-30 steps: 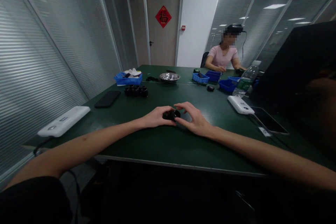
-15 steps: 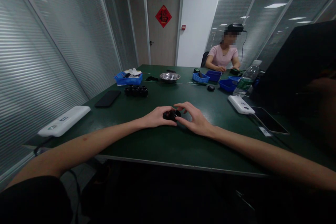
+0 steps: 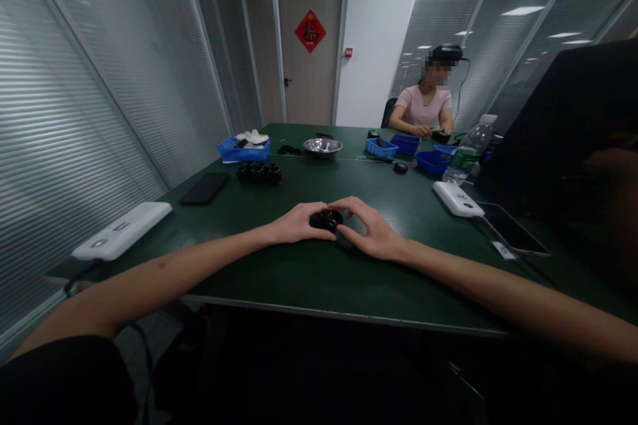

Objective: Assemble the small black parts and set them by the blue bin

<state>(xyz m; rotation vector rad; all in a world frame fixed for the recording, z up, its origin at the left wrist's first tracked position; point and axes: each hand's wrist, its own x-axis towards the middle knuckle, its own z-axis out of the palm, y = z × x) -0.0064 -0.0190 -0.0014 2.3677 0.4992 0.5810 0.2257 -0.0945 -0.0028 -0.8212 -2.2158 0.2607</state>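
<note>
Low over the green table, my left hand (image 3: 299,222) is closed round a small glossy black cylindrical part (image 3: 333,220) with a ring-shaped open end facing right. Its fingertips are partly hidden behind the part. My right hand (image 3: 371,229) curves in from the other side, with thumb and fingers at the rim of that open end. Further back on the left, several similar black parts (image 3: 258,173) stand in a tight group.
A black phone (image 3: 205,188) and a white power bank (image 3: 123,230) lie left. Behind are a blue basket (image 3: 244,151) and a metal bowl (image 3: 322,148). To the right are a water bottle (image 3: 466,153), another power bank (image 3: 457,199) and a tablet (image 3: 513,227). A person (image 3: 423,106) sits across the table.
My right thumb and fingers have shifted slightly around the part's ring end, which now shows its opening more toward me. My left hand keeps its place.
</note>
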